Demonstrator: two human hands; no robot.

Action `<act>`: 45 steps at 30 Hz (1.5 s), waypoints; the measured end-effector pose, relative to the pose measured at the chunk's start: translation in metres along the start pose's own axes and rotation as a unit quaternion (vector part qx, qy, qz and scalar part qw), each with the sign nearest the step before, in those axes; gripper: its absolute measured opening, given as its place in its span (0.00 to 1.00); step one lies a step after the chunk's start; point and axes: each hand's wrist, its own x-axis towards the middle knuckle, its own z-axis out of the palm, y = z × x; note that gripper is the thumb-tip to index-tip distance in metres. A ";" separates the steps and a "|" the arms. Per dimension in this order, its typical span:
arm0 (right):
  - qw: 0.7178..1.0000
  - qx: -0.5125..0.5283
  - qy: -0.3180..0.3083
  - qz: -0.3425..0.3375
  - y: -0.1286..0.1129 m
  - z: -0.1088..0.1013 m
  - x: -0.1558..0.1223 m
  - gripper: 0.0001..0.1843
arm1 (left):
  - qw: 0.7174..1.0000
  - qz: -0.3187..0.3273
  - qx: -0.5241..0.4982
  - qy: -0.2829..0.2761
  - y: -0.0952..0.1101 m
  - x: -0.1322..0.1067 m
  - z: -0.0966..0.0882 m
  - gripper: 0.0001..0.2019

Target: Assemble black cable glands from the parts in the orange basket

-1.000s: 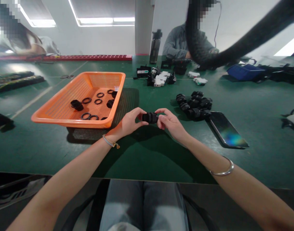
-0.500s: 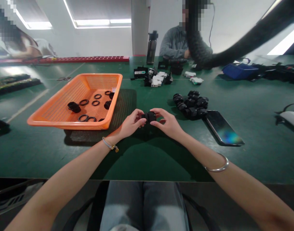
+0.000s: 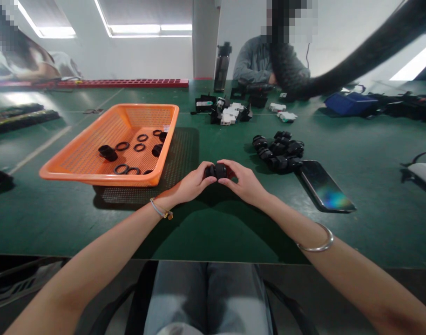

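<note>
A black threaded plastic fitting, seemingly a cable gland [image 3: 220, 171], is held level between both hands above the table. My left hand [image 3: 195, 180] pinches its left end with thumb and fingers. On its right end, my right hand [image 3: 241, 180] grips the wider part. Fingertips hide some of the fitting. To the left, an orange basket [image 3: 94, 177] contains several black rings [image 3: 122, 146] and a few black fittings [image 3: 108, 152]. A pile of similar black fittings [image 3: 279, 151] lies to the right of my right hand.
A phone [image 3: 326, 186] lies beside the pile. Farther back are white and black parts [image 3: 230, 113], a dark bottle [image 3: 222, 66] and a blue bin [image 3: 350, 103]. A thick black hose [image 3: 338, 70] hangs at upper right. A person [image 3: 253, 60] sits across the table.
My left hand has shifted slightly right, its thumb and fingers now farther along the fitting. The right hand keeps its grip almost in place. The view has tilted slightly.
</note>
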 end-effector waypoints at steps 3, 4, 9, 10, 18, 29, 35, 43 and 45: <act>1.000 -0.020 -0.011 -0.009 0.000 0.000 0.000 0.19 | 1.000 0.002 0.028 -0.010 0.001 -0.001 0.000 0.13; 1.000 -0.023 -0.013 -0.006 0.000 0.000 0.000 0.19 | 0.999 0.003 0.038 -0.013 0.001 -0.001 0.000 0.13; 0.999 -0.006 -0.021 0.035 -0.004 0.002 -0.001 0.16 | 0.996 0.024 0.090 -0.012 -0.001 -0.003 0.000 0.14; 0.999 0.004 -0.019 0.044 -0.005 0.002 -0.001 0.16 | 0.995 0.031 0.099 -0.009 -0.001 -0.003 0.000 0.15; 0.973 0.178 -0.018 0.145 -0.010 0.005 -0.003 0.22 | 0.983 0.063 0.172 0.008 0.000 -0.003 0.002 0.16; 0.969 0.203 -0.008 0.143 -0.007 0.010 -0.001 0.25 | 0.996 0.025 0.083 0.019 0.003 -0.001 0.001 0.15; 1.000 0.028 -0.008 -0.012 -0.003 0.000 -0.002 0.25 | 0.988 -0.008 -0.152 -0.008 0.004 -0.003 0.003 0.16; 0.993 -0.072 0.000 -0.090 0.001 0.000 -0.002 0.25 | 0.978 0.003 -0.199 -0.054 0.008 -0.006 0.004 0.19; 0.993 -0.076 0.007 -0.091 0.000 0.001 -0.004 0.26 | 0.987 0.017 -0.155 -0.041 0.011 -0.008 0.002 0.17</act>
